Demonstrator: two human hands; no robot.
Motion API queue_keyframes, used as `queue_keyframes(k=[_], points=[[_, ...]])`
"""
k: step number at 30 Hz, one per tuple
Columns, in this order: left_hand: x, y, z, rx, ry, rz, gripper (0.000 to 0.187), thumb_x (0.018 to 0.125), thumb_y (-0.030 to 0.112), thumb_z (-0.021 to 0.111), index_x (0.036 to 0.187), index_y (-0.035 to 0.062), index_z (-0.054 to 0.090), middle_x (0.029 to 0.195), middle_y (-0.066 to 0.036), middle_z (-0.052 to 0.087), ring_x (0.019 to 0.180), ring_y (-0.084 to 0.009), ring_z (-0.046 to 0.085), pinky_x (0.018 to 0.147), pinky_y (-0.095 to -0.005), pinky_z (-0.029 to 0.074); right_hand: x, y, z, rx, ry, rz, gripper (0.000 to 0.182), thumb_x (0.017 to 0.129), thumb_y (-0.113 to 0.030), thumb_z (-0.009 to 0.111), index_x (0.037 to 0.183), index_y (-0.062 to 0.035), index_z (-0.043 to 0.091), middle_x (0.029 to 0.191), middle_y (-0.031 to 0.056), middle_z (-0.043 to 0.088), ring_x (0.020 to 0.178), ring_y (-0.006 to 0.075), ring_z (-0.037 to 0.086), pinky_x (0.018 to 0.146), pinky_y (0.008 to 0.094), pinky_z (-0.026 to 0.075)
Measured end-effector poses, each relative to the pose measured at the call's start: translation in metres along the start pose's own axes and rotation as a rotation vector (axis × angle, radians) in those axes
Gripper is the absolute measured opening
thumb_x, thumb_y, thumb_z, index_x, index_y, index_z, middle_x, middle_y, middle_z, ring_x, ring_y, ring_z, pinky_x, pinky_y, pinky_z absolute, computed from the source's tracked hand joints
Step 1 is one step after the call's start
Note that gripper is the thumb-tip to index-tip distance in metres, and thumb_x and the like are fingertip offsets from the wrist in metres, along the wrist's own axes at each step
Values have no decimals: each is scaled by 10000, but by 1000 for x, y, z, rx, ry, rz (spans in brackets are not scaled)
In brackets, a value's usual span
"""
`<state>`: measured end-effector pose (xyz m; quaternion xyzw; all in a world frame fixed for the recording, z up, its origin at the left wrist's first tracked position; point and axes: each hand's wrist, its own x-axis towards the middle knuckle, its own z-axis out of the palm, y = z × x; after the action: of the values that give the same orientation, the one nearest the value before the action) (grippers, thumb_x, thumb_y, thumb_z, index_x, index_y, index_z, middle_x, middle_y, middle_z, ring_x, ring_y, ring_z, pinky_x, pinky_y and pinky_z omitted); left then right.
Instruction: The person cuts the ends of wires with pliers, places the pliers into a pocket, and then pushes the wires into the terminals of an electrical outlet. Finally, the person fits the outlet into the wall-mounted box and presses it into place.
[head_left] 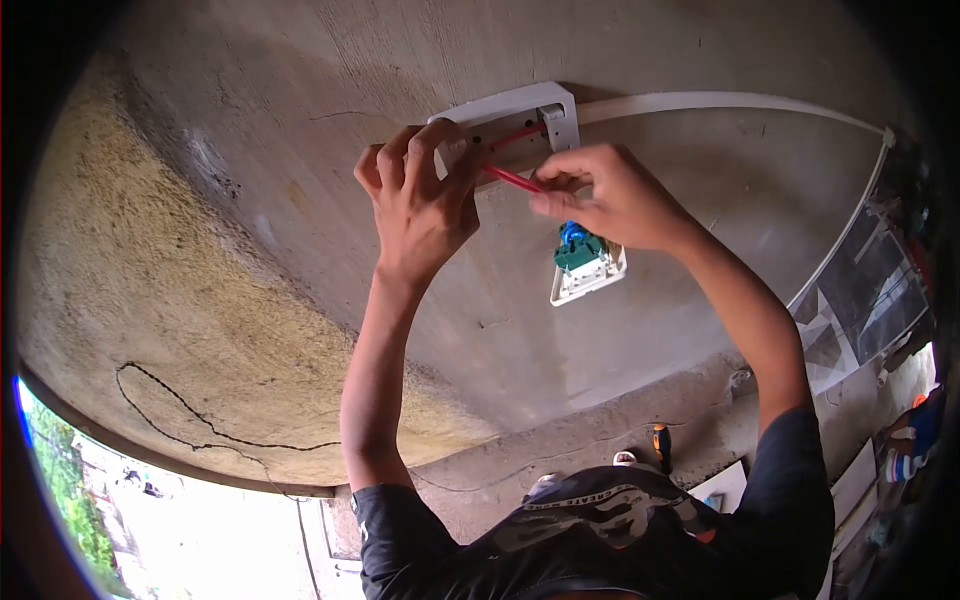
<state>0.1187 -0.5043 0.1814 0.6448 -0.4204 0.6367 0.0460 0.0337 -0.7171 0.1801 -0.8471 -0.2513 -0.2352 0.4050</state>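
Observation:
A white surface-mounted electrical box [503, 103] sits against the grey wall, its front uncovered and dark holes showing inside. My left hand [425, 195] is curled over the box's left end, with the thumb side partly hidden. Between thumb and fingers, my right hand [600, 195] pinches a thin red length [512, 178] that looks like wire; it slants up left toward the box. Another red stretch crosses the box interior. Just below my right hand hangs a white faceplate [590, 283] with a green back module [577, 248] and blue wire [573, 232].
White trunking [700, 101] runs from the box to the right and bends down. A black twisted cable [190, 410] loops over the rough yellowish wall. On the floor stands an orange-and-black screwdriver [662, 447] near my feet. Part of another person [915, 430] shows at far right.

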Motion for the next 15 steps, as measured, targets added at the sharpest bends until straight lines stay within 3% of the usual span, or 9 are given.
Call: queue_keyframes(k=[3,6,8,11,15], points=[[6,7,-7,89,-36,-35,333,699,110,721,1007,235,724,1240,28,527,1100,-202,479,932,-418,292,14,-18,-12,-115,-121,123,233,842,-203,719,882,25,701,665,93,669,619,149,640,617,314,492],[12,10,-17,28,-94,-79,288,721,154,739,997,236,724,1244,23,533,1126,-202,474,949,-422,272,22,-16,-19,-35,-122,137,209,828,-192,714,809,16,710,632,68,657,570,122,603,569,294,463],[14,7,-17,-162,-32,-72,217,729,218,766,943,239,732,1229,31,551,1132,-190,482,958,-421,255,31,-15,-25,-67,-196,147,226,824,-221,720,765,-3,713,615,45,644,547,105,575,550,279,447],[19,-1,-11,-71,3,-35,168,715,249,787,875,250,735,1173,51,570,1117,-175,495,963,-430,244,38,-22,-28,-87,-229,203,256,832,-205,748,726,19,685,583,20,605,525,75,537,510,241,436],[24,5,-2,-28,68,-88,143,703,226,798,826,257,732,1108,64,575,1088,-164,511,962,-436,237,38,-12,-37,-20,-172,154,330,893,-302,680,819,18,704,676,41,650,583,94,583,555,248,470]])
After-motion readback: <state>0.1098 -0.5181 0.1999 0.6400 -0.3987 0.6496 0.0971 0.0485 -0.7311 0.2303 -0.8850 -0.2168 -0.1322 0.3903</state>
